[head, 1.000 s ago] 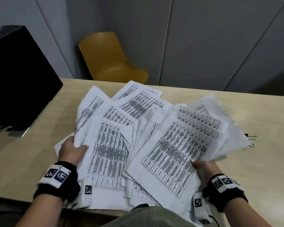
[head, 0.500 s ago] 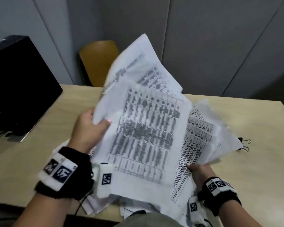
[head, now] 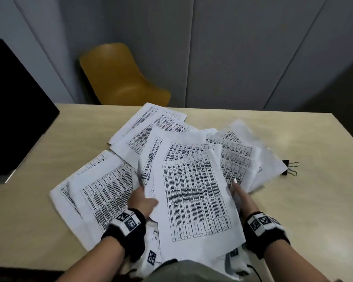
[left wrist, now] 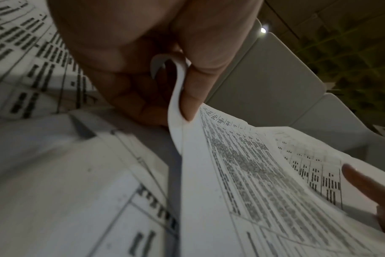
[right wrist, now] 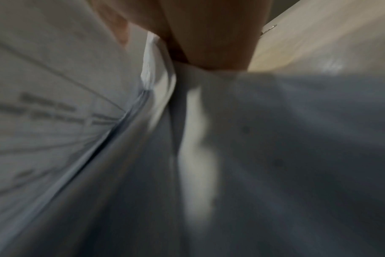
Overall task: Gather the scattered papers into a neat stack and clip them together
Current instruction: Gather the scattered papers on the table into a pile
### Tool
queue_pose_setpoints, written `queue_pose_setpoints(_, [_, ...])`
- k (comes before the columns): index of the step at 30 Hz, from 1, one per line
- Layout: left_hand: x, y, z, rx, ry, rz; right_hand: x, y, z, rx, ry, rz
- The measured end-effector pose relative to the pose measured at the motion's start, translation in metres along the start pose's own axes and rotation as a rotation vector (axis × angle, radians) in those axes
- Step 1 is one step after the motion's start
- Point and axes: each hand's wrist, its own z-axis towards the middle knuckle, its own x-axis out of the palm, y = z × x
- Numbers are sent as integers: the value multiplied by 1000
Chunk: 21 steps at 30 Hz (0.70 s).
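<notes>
Printed white papers [head: 102, 192] lie fanned across the beige table [head: 314, 210]. A sheaf with one table-printed sheet [head: 194, 196] on top sits in front of me. My left hand [head: 143, 200] pinches that sheaf's left edge; in the left wrist view the thumb [left wrist: 198, 83] presses the paper edge [left wrist: 176, 107] against the fingers. My right hand [head: 242, 200] is at the sheaf's right edge, index finger straight along it. The blurred right wrist view shows paper [right wrist: 153, 55] running between thumb and fingers. A black binder clip [head: 289, 167] lies on the table right of the papers, untouched.
A black monitor [head: 12, 110] stands at the table's left end. A mustard chair [head: 118, 78] sits behind the far edge, against a grey wall. Bare tabletop lies right of the clip and along the near left. Sheets overhang the near edge by my lap.
The sheaf my left hand had lifted upright is back down, flat over the pile in front of me. Both hands now sit at its two sides. Sheets at the left lie spread.
</notes>
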Motion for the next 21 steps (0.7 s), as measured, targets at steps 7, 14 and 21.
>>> queue_pose_setpoints(7, [-15, -3, 1, 97, -29, 9, -7, -3, 12, -60, -160, -310])
queue_pose_setpoints(14, [-101, 49, 26, -343, -549, 169, -7, -8, 12, -103, -195, -80])
queue_pose_setpoints(21, [-108, 55, 44, -343, -592, -214, -4, -9, 20, -103, -197, -75])
